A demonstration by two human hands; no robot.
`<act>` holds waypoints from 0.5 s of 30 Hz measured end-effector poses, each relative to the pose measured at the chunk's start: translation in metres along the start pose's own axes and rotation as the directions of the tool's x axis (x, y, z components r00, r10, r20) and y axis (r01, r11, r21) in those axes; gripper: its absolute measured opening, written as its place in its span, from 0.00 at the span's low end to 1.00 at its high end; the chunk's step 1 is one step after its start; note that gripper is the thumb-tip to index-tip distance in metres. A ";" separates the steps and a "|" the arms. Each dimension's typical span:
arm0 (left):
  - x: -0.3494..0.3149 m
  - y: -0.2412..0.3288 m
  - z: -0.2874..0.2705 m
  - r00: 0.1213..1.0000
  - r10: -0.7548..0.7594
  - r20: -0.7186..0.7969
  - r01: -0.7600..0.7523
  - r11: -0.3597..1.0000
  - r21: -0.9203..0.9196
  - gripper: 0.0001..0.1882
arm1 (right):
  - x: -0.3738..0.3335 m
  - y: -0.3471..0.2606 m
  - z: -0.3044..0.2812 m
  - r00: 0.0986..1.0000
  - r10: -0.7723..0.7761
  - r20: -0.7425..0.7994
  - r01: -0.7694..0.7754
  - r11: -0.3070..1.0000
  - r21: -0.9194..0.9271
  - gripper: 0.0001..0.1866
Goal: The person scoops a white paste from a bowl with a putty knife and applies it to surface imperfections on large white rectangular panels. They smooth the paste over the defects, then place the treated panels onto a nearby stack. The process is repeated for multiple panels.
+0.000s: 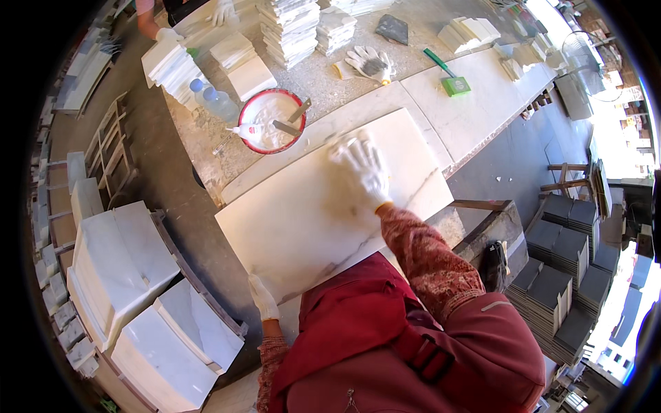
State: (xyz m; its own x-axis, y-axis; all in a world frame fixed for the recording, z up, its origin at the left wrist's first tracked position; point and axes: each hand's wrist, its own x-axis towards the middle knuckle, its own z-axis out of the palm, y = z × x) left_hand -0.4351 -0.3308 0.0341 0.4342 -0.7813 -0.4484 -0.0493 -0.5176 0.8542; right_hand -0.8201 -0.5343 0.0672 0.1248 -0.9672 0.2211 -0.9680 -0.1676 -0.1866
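A large white marble slab (289, 220) with grey veins lies tilted across the near edge of the worktable, in front of my body. My right hand (365, 168), in a white work glove, rests flat on the slab's upper part with its fingers spread, slightly blurred. At the slab's near left corner, my gloved left hand (263, 297) grips the edge; some of its fingers are hidden. Just beyond the slab is a red-rimmed white basin (274, 146) holding pale paste, two flat scraper blades and a small white squeeze bottle (246, 131).
Clear plastic bottles (219, 103) stand left of the basin, near stacked tiles (289, 34). A spare glove (370, 63) and a green-headed tool (456, 85) lie farther back. Another person's gloved hand (169, 34) shows at the far left. Marble slabs (131, 255) and dark tiles (551, 275) flank me.
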 end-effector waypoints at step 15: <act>-0.016 -0.037 -0.002 0.978 0.049 -0.203 -0.036 0.997 0.066 0.36 | -0.100 0.244 -0.064 0.948 0.280 -0.154 -0.270 0.959 0.084 0.23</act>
State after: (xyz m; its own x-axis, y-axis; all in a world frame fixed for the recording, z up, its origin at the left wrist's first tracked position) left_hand -0.4383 -0.2985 0.0099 0.6046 -0.7187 -0.3434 -0.1242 -0.5109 0.8506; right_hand -1.0833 -0.4663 0.0609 -0.1865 -0.9342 0.3042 -0.9440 0.0846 -0.3188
